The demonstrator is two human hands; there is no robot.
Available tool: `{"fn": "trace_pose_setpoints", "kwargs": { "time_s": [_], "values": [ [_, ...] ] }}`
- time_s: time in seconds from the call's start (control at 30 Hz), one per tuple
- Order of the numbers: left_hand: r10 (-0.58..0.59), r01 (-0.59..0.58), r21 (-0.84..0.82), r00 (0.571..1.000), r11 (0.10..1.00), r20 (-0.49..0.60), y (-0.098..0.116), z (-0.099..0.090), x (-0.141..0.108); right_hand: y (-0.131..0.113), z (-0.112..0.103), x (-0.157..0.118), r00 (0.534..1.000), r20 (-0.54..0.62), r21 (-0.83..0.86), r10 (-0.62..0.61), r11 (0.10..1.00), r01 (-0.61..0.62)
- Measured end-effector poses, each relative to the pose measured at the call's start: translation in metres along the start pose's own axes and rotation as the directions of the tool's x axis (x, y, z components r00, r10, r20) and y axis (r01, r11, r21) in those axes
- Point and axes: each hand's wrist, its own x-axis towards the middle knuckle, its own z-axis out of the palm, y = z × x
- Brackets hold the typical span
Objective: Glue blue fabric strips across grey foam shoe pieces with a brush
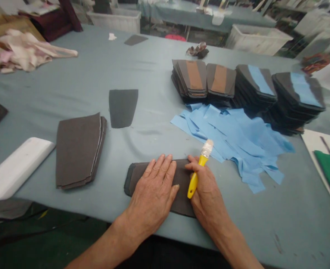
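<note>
The person's left hand (151, 198) lies open and flat on a stack of dark grey fabric panels (180, 177) near the front edge of a grey-blue cloth-covered table (265, 224), while the right hand (206, 190) closes around a yellow-handled paintbrush (193, 185), both hands hiding much of the stack.

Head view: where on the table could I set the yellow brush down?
Bare table cloth lies right of the loose blue strips, below the stacked panels. A smaller patch sits above the left hand and the right hand with its yellow brush, between the single dark panel and the strips. Strips and stacks crowd the upper right.
</note>
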Motion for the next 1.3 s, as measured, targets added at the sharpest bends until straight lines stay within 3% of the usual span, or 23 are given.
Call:
{"fn": "trace_pose_setpoints", "kwargs": {
  "time_s": [0.3, 0.5, 1.03, 1.3],
  "values": [
    [0.076, -0.064, -0.078, 0.983, 0.995, 0.166, 0.019, -0.005, 0.018, 0.004, 0.004, -0.002, 1.000, -0.011, 0.027, -0.004, 1.000, 0.005],
    [0.046, -0.040, -0.050, 0.991, 0.998, 0.125, 0.018, -0.006, 0.015, 0.006, 0.002, -0.002, 0.999, 0.023, 0.011, -0.032, 0.999, 0.032],
    [-0.030, 0.029, 0.011, 0.994, 1.000, 0.105, -0.032, -0.017, -0.022, -0.002, -0.008, 0.000, 0.995, 0.080, -0.005, 0.056, 0.998, -0.056],
    [-0.046, 0.047, -0.011, 0.997, 0.999, 0.070, -0.038, -0.014, -0.026, -0.007, -0.012, 0.001, 0.989, 0.107, 0.012, 0.104, 0.994, -0.106]
  ]
}}
